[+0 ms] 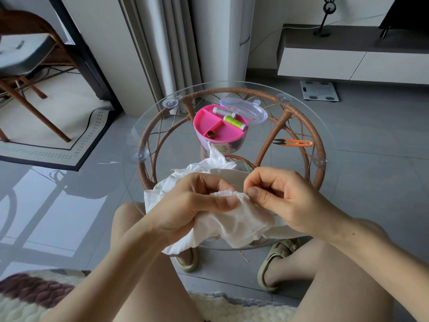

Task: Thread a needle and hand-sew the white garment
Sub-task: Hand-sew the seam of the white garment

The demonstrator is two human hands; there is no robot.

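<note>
Head view, showing white garment (234, 225) bunching at lower centre of frame, lying partly on near edge of round glass table (141, 126) and hanging down toward the knees. Gripping garment with left hand (197, 202): thumb pressing onto the gathered edge, fingers curling under the cloth. Pinching same gathered edge just to the right with right hand (278, 196): thumb and forefinger closing tightly together, remaining fingers curling inward; not telling whether a needle is sitting in the pinch. Standing beyond garment at centre of frame, pink sewing box (205, 119), carrying grey spool (220, 110) and green spool (235, 122) along its far side and small brown thimble-like item (210, 134) near its front rim. Sitting just behind box toward upper right, clear lid (248, 111). Lying on glass right of centre, orange snips (296, 142), well apart from box. Showing through glass, rattan base (271, 142) and sandalled feet (276, 256) at lower frame.
</note>
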